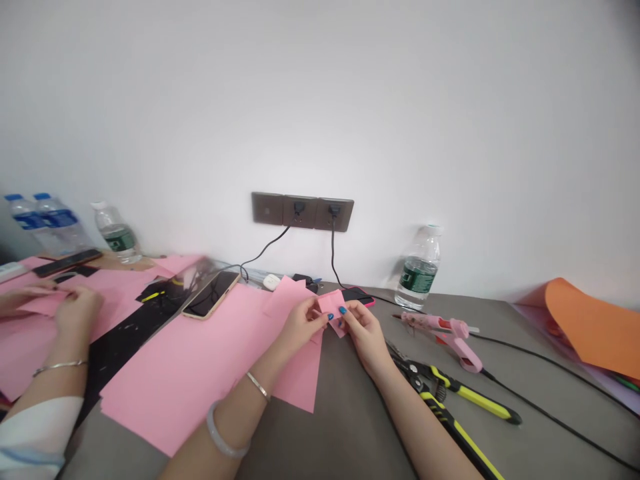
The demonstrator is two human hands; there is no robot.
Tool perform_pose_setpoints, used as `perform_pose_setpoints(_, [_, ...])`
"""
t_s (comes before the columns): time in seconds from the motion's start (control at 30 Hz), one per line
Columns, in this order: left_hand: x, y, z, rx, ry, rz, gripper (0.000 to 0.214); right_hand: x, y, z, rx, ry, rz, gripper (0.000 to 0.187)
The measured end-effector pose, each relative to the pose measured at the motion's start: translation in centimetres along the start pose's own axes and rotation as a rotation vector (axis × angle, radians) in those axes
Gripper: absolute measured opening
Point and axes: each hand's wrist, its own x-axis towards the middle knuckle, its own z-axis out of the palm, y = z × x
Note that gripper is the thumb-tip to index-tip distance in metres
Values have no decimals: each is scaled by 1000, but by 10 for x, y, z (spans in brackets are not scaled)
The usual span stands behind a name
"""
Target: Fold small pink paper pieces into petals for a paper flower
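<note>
- Right here between my hands, the small pink paper piece [331,307] is pinched up in the air, just above the bench.
- My left hand [300,327] has it from the left side, fingers [314,319] closed narrow on its edge.
- My right hand [365,335] has it from the right, fingers [343,311] narrow too, blue nails pressed against the paper.
- So that little piece sits between both sets of fingertips, touching both, a bit tilted, and I can't tell if it's folded.
- Right under it, a phone in a pink case [358,296] lies on the bench [350,427], near the fingers but not touching them.
- Below my left hand, a big pink paper sheet [190,367] spreads over the bench, with another pink sheet [287,297] overlapping it.
- Over to the right, two yellow-and-black pliers [450,393] lie just past my right wrist, and a pink glue gun [450,340] sits beyond them, its black cord trailing off.
- Behind that stands a water bottle [417,270], with an orange sheet [590,327] at the far right.
- Left of the pink sheet lies a phone with a gold edge [213,293].
- Far left, a co-worker's hands [75,310] are on more pink paper, well apart from mine.
</note>
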Motion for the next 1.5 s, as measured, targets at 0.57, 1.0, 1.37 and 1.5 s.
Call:
perform_pose_setpoints(0.57, [0,6,-8,210,-25,67,43,-1,-2,3,-36,-93,0,32])
perform_pose_setpoints(1.0, [3,2,-10,90,128,107,20,1,0,1,-98,-108,46,43])
perform_pose_setpoints(1.37, [5,4,-13,71,51,22,24,0,0,2,-9,25,27,37])
perform_pose_setpoints(1.5, [4,4,-11,77,36,-11,28,2,0,0,14,55,22,38])
